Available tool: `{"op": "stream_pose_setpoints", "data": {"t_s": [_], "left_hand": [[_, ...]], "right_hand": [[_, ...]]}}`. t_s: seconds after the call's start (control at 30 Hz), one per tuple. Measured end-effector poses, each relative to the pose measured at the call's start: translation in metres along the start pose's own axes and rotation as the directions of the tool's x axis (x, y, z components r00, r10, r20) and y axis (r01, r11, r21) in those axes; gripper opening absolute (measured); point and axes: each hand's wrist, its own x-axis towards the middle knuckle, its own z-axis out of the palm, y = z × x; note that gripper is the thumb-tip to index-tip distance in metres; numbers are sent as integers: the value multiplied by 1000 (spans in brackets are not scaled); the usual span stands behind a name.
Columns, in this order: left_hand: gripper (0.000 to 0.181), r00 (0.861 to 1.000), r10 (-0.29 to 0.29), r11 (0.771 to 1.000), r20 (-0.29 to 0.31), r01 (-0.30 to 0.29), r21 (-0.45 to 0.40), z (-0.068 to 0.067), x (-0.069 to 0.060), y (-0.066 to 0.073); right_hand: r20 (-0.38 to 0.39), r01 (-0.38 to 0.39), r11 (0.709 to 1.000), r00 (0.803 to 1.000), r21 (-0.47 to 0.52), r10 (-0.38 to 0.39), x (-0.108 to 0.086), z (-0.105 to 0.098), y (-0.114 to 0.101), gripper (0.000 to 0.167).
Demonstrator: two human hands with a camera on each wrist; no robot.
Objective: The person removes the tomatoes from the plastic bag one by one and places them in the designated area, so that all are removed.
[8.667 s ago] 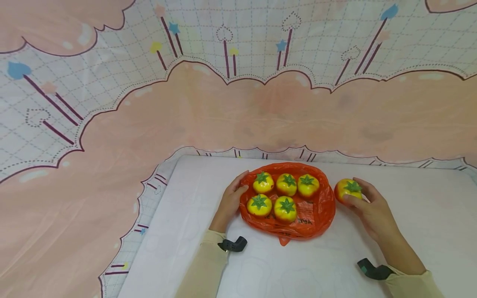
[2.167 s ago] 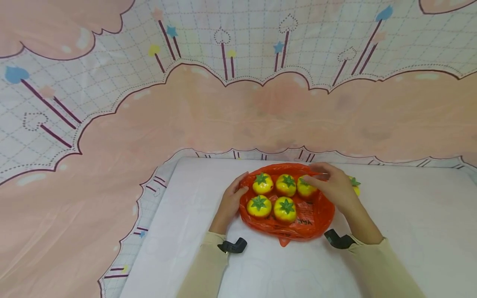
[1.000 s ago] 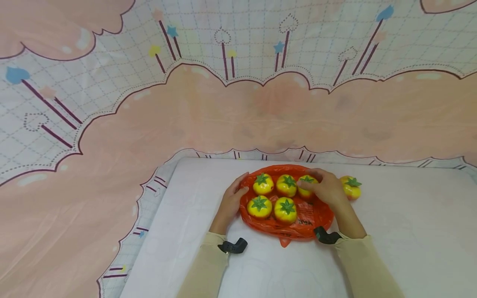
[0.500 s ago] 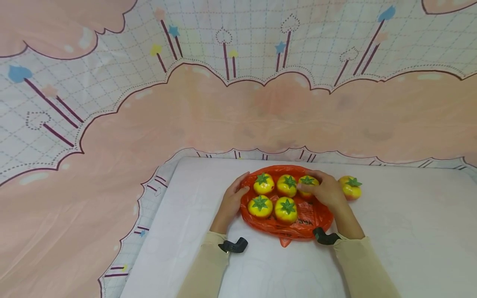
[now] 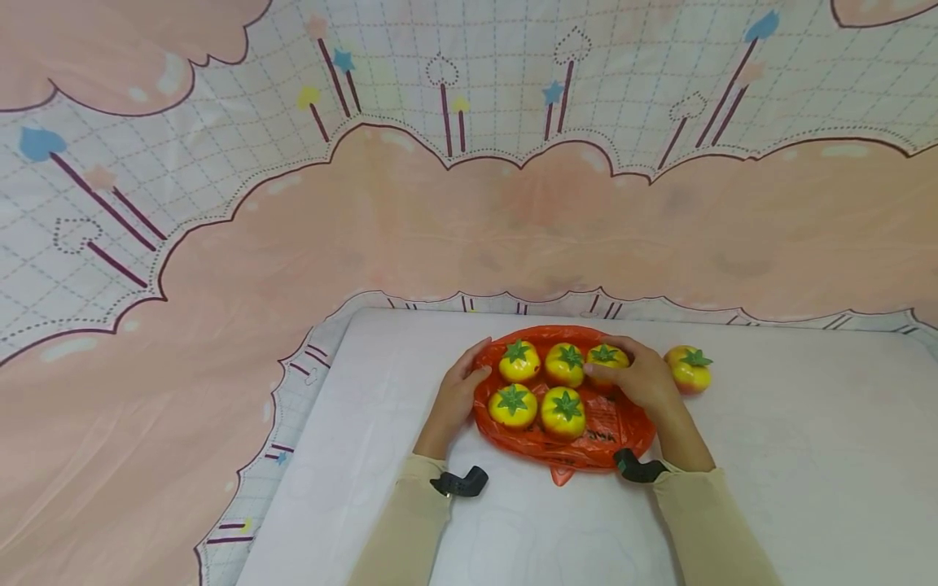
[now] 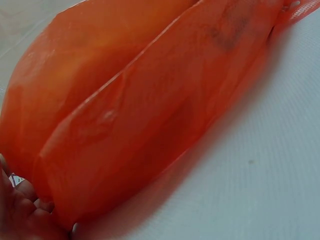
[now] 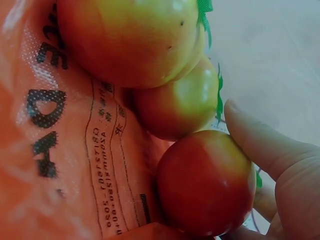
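Observation:
A red plastic bag (image 5: 615,423) lies spread with its mouth up on the white table. Inside sit several yellow-red toy tomatoes (image 5: 563,413) with green star-shaped leaves. My left hand (image 5: 453,399) holds the bag's left rim; in the left wrist view its fingers are partly hidden behind the bag wall (image 6: 140,125). At the back right of the bag, my right hand (image 5: 648,378) grips a toy tomato (image 7: 205,182), thumb on one side and fingers round the other. Another toy tomato (image 5: 689,370) rests on the table, outside the bag to the right.
The white table (image 5: 821,456) reaches out on both sides of the bag. A patterned peach-and-white cloth (image 5: 513,220) hangs behind it. Each wrist carries a black camera mount (image 5: 462,482).
My right hand has let go of the toy tomato right of the bag. It has moved left over the rim and taken hold of one inside. My left hand has stayed put.

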Motion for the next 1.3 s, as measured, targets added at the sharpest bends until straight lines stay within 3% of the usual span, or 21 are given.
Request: {"op": "stream_pose_setpoints", "data": {"t_s": [0.43, 1.3], "left_hand": [[50, 1000, 7, 1000, -2, -7, -1, 0, 2, -2], [49, 1000, 3, 1000, 0, -3, 7, 0, 0, 1]], "right_hand": [[28, -22, 998, 999, 50, 21, 2, 1, 6, 90], [31, -37, 995, 999, 98, 34, -3, 2, 11, 87]]}}
